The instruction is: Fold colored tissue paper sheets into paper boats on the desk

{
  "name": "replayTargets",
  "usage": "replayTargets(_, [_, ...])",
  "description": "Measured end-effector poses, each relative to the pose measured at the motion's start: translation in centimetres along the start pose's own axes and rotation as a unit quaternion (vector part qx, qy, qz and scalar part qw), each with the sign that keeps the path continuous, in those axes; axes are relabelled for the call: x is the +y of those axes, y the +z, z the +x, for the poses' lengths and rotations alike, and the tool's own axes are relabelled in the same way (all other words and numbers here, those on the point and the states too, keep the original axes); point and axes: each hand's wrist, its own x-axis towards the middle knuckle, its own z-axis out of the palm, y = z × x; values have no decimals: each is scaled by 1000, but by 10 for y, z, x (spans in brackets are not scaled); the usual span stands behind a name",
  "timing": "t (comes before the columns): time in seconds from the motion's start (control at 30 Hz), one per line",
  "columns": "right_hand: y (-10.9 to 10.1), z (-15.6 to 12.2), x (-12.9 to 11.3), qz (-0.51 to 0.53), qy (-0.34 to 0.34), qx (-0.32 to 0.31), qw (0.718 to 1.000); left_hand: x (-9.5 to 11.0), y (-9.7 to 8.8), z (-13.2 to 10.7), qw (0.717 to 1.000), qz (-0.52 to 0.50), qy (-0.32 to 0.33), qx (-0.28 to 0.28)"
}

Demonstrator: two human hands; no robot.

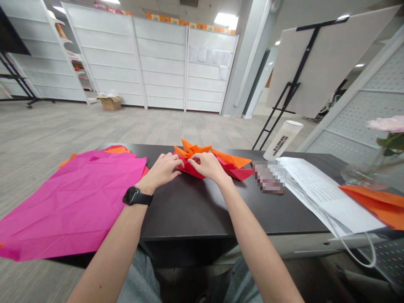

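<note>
Near the desk's far edge lie red folded paper boats (237, 172) and orange folded paper boats (232, 158), grouped close together. My left hand (164, 169), a black watch on its wrist, is at the left end of the red folded paper (192, 170), its fingers curled over the edge. From the right, my right hand (208, 165) pinches the same red paper between thumb and fingers. My hands partly hide the red pieces, and orange points (189, 147) rise behind them.
Crumpled pink paper sheets (85, 198) hang over the desk's left front edge. On the right are a white tumbler (283, 141), printed sheets (325, 193), a white cable (341, 242), an orange paper piece (378, 204) and a glass vase (358, 173) with a pink flower.
</note>
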Motion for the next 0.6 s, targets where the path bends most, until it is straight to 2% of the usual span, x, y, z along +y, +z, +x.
replayTargets(0.33, [-12, -1, 3, 0, 35, 3, 999, 1, -2, 0, 1000, -24, -6, 2])
replayTargets(0.53, [-14, -2, 11, 49, 56, 31, 997, 2, -4, 0, 1000, -28, -12, -3])
replayTargets(0.6, [-14, -3, 14, 60, 55, 59, 995, 4, -6, 1, 1000, -26, -14, 1])
